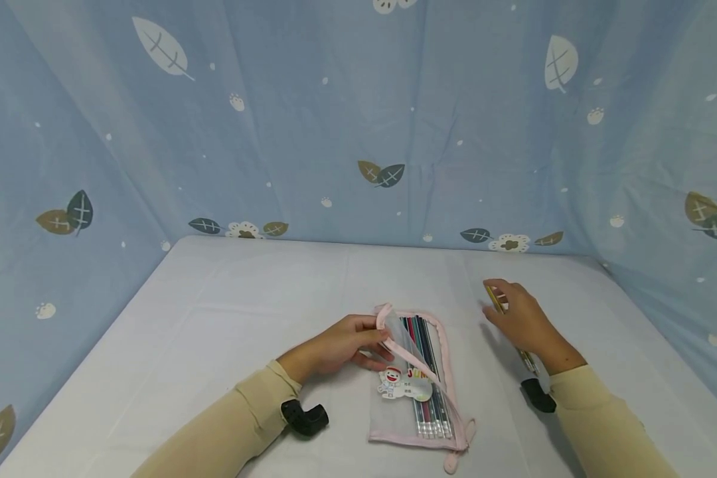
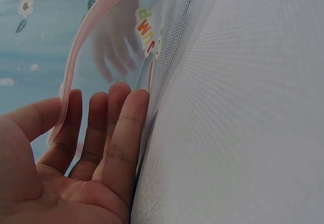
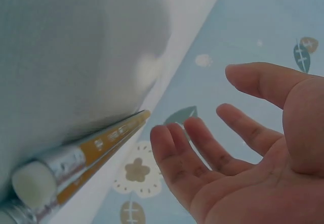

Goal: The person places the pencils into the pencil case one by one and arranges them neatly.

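Observation:
A see-through mesh pencil case (image 1: 391, 421) with pink trim lies in front of me, its top edge lifted. My left hand (image 1: 346, 342) pinches that pink edge (image 2: 71, 67) between thumb and fingers; the other fingers reach along the mesh. Several dark pencils (image 1: 431, 398) with eraser ends toward me lie inside the case, beside a cartoon label (image 1: 403, 385). To the right, my right hand (image 1: 522, 318) hovers with fingers spread over yellow pencils (image 1: 527, 360) on the table. In the right wrist view, the pencils' white erasers (image 3: 35, 184) and gold barrels lie beside the hand, apart from its fingers.
A white cloth covers the table (image 1: 263, 285). Blue patterned fabric (image 1: 311, 119) hangs behind it and at both sides. Black wrist cameras, one at the left cuff (image 1: 305, 419) and one at the right cuff (image 1: 538, 396), sit close over the tabletop.

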`<action>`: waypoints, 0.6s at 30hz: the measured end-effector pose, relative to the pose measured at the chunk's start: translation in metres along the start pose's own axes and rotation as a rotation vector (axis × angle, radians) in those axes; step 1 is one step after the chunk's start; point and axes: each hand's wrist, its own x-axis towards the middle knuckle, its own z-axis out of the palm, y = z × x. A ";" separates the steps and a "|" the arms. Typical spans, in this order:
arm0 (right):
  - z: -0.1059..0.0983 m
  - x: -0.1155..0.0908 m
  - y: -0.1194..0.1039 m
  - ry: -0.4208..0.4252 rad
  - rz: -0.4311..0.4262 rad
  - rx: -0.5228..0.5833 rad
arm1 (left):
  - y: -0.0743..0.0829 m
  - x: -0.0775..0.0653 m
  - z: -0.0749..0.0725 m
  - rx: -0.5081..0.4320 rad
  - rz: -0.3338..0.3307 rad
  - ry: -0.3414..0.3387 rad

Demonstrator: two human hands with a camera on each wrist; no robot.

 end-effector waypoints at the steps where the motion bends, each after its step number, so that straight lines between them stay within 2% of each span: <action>1: 0.000 0.000 0.001 -0.007 0.007 0.007 | 0.000 0.000 0.000 0.000 -0.001 0.001; 18: 0.003 0.004 0.016 -0.080 0.036 0.035 | 0.000 0.000 0.001 0.016 -0.002 0.008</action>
